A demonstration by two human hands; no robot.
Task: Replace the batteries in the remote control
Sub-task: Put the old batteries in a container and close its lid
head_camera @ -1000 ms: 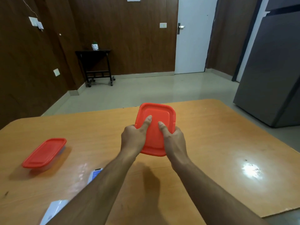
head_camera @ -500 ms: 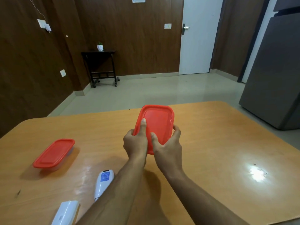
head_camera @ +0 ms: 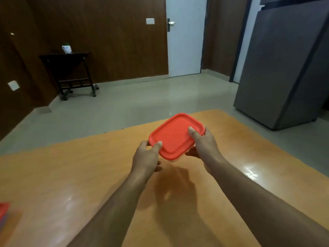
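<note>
A glossy orange-brown wooden table (head_camera: pixel 71 184) fills the near ground, its far edge giving onto a pale tiled floor. At the table's near left edge a sliver of a second red-lidded box (head_camera: pixel 3 212) just shows. Both bare forearms reach forward over the tabletop.

The left hand (head_camera: pixel 146 155) pinches the near-left corner of a small, clear plastic container with a red, rounded-rectangle lid (head_camera: pixel 175 137), thumb on top of the rim, fingers curled beneath. The right hand (head_camera: pixel 204 143) grips the right side, thumb pressed flat on the lid and fingers wrapped under the base. The box appears to be lifted clear of the table, tilted a little, judging by the shadow below it.

The remote control is not in view, and what is inside the container cannot be seen; probably it holds the batteries. The step in hand looks like prying the lid off. To do it well, the right hand should steady the base while the left thumb peels the corner upward slowly, keeping the box level and low over the table so nothing spills or rolls away.

Beyond stand a dark wooden side table (head_camera: pixel 71 72) with a little white pot (head_camera: pixel 66 48), a white door (head_camera: pixel 185 38) in brown panelled walls, and a grey refrigerator (head_camera: pixel 284 68).
</note>
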